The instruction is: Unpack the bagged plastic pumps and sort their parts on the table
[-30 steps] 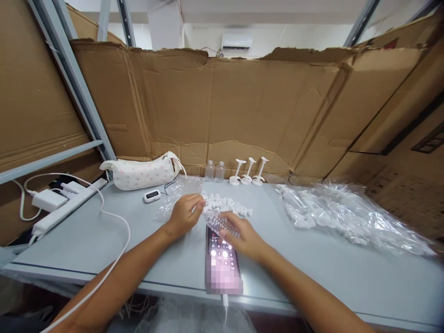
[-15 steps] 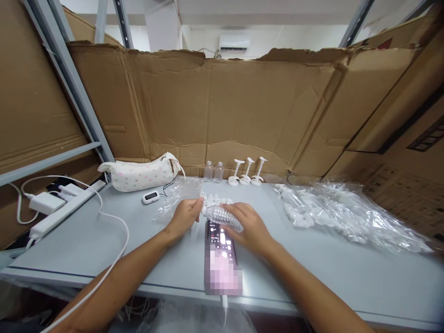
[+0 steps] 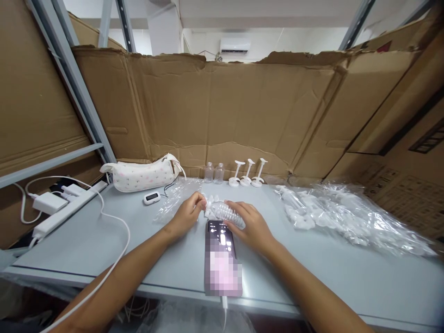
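Head view, forward and down over desk, seemingly near

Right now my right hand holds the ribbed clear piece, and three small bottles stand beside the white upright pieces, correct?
Not quite: the head view shows two small bottles, not three, beside the white upright pieces. Your right hand holds the ribbed clear piece.
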Action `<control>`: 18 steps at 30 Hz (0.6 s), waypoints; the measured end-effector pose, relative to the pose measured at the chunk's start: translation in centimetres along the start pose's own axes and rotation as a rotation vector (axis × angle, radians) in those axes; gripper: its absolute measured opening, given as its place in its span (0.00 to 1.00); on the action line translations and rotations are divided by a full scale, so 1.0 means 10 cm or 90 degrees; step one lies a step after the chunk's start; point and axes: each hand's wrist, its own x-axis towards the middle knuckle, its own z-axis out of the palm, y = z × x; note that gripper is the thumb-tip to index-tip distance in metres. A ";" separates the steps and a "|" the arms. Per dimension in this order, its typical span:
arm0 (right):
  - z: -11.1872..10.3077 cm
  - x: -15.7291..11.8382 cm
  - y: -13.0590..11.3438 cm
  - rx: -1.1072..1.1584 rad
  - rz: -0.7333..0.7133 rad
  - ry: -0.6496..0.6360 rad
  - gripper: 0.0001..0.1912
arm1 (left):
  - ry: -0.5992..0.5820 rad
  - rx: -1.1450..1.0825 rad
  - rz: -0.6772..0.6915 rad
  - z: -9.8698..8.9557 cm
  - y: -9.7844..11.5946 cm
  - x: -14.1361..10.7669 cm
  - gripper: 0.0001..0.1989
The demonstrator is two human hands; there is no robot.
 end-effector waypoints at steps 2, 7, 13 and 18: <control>0.00 0.00 -0.02 0.000 -0.006 0.000 0.21 | -0.001 0.022 -0.004 0.03 -0.01 -0.01 0.17; 0.00 -0.01 -0.04 0.001 -0.029 -0.014 0.21 | -0.016 -0.048 -0.112 0.05 -0.01 -0.01 0.25; -0.01 0.01 0.04 0.006 0.039 0.031 0.21 | 0.069 0.159 -0.057 -0.04 -0.03 0.02 0.25; -0.07 0.03 0.16 -0.037 0.168 0.107 0.22 | -0.015 0.492 0.090 -0.06 -0.13 0.03 0.17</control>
